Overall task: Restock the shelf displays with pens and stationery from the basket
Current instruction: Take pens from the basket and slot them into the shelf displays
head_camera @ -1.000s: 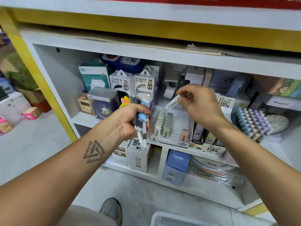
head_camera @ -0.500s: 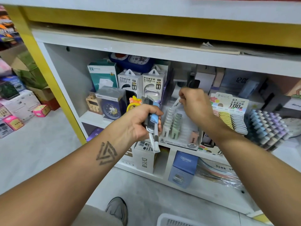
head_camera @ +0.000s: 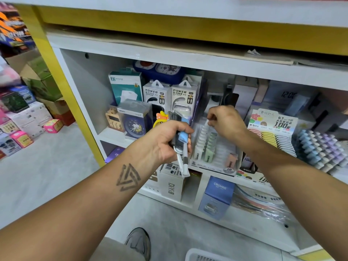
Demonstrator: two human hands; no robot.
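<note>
My left hand (head_camera: 167,141) grips a bundle of pens and stationery (head_camera: 180,147): white pens pointing down, a blue-capped one, dark cards and a yellow-orange piece at the top. My right hand (head_camera: 225,122) pinches a small white item (head_camera: 209,123) at the back row of a clear display tray (head_camera: 222,153) that holds rows of white, green and pink pieces. The tray stands on the white shelf (head_camera: 114,137). The basket (head_camera: 197,255) shows only its white rim at the bottom edge.
Power bank boxes (head_camera: 170,97), a blue clock in a clear box (head_camera: 134,119) and a teal box stand left of the tray. Lead-refill displays (head_camera: 271,132) and pastel caps (head_camera: 320,149) lie to the right. White and blue boxes fill the lower shelf. My shoe (head_camera: 139,242) is on the floor.
My right hand has moved down and back from above the tray to its rear row, carrying the small white item. The left hand has kept its hold on the bundle.
</note>
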